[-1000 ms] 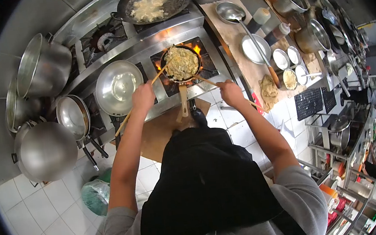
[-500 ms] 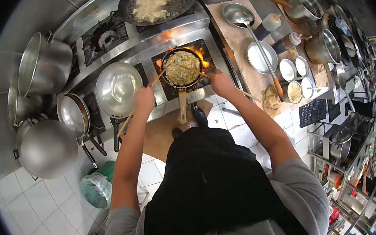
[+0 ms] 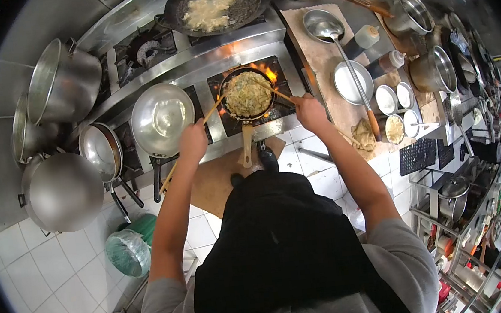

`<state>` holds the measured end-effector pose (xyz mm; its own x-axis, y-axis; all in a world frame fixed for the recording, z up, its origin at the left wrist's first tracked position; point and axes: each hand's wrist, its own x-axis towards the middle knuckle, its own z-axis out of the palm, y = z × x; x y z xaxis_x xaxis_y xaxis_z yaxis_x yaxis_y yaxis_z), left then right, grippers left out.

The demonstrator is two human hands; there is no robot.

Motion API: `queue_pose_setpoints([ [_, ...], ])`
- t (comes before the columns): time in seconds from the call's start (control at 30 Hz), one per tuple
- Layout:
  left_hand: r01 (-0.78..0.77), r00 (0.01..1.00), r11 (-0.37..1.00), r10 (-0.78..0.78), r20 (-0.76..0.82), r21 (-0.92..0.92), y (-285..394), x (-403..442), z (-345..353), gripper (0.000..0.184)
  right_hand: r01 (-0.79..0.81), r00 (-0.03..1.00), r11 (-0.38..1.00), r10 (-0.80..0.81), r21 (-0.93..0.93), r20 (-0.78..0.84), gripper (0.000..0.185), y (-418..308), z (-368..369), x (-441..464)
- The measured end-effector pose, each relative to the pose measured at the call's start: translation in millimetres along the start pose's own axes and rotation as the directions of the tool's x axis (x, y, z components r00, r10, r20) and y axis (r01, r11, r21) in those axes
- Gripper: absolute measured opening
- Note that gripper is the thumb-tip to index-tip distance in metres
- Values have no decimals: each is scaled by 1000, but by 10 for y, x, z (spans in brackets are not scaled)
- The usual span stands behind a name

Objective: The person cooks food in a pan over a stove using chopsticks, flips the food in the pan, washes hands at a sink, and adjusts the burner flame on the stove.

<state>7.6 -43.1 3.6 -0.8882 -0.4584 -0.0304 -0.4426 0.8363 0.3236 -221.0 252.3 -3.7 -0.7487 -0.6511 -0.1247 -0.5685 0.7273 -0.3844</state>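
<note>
A small frying pan (image 3: 222,103) with a wooden handle (image 3: 248,147) sits over a lit burner, flames (image 3: 268,72) showing at its rim. It holds a round, omelette-like food (image 3: 247,94), browned in patches. My left hand (image 3: 193,141) is closed around a long wooden chopstick (image 3: 213,110), whose front end meets the left of the pan. To the right, my right hand (image 3: 311,113) grips another long wooden chopstick (image 3: 281,95); its front part reaches over the food. Neither hand touches the pan handle.
A wok (image 3: 248,12) with pale batter-like food stands at the back. An empty-looking steel pan (image 3: 162,119) rests left of the burner. At right are a ladle (image 3: 356,80), squeeze bottles (image 3: 386,63) and small bowls (image 3: 385,100). Large pots (image 3: 68,83) stand far left.
The view has shifted slightly. My right hand has moved a little to the right, and its chopstick now lies further over the food. My left hand has drawn back slightly.
</note>
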Motion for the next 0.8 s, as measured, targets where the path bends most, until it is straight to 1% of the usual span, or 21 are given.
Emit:
queue_pose_setpoints([
  [0.07,4,1000,1000,-4,1,23,54,-120,-62,29,64,998,996,-63,59,-16,35,-6,-22,-91],
  [0.1,8,1000,999,-8,-3,35,78,-138,-84,29,131,991,984,-128,117,-31,35,-24,64,-115],
  [0.2,59,991,985,-77,106,164,77,-68,41,27,65,996,997,-67,27,62,35,-132,225,-164],
  [0.23,62,991,986,-79,108,153,48,-95,50,26,46,996,998,-49,29,73,35,-98,221,-164],
  [0.3,65,991,989,-79,108,129,11,-99,55,26,59,997,998,-60,5,57,34,6,70,-204],
  [0.33,43,992,993,-56,115,111,69,-158,-62,25,64,997,998,-64,-4,52,34,30,-26,-250],
  [0.37,19,992,996,-31,125,92,132,-255,-178,24,87,996,996,-88,34,30,32,65,-105,-294],
  [0.4,-6,991,997,-3,135,71,204,-331,-247,24,103,994,994,-105,42,44,31,79,-116,-338],
  [0.47,-15,982,996,0,187,82,273,-386,-171,23,141,987,988,-144,56,64,30,99,-146,-379],
  [0.53,-10,976,994,-15,219,109,252,-395,-114,22,134,987,991,-133,-7,93,28,205,-53,-376],
  [0.6,14,970,989,-49,236,148,253,-358,-159,22,116,988,990,-107,-78,111,28,250,-133,-329],
  [0.7,98,967,994,-108,230,51,285,-401,-384,21,139,987,990,-137,-24,82,29,168,-364,-215],
  [0.8,102,994,995,-102,33,21,221,-325,-244,22,148,988,988,-150,40,26,28,-154,-393,56],
])
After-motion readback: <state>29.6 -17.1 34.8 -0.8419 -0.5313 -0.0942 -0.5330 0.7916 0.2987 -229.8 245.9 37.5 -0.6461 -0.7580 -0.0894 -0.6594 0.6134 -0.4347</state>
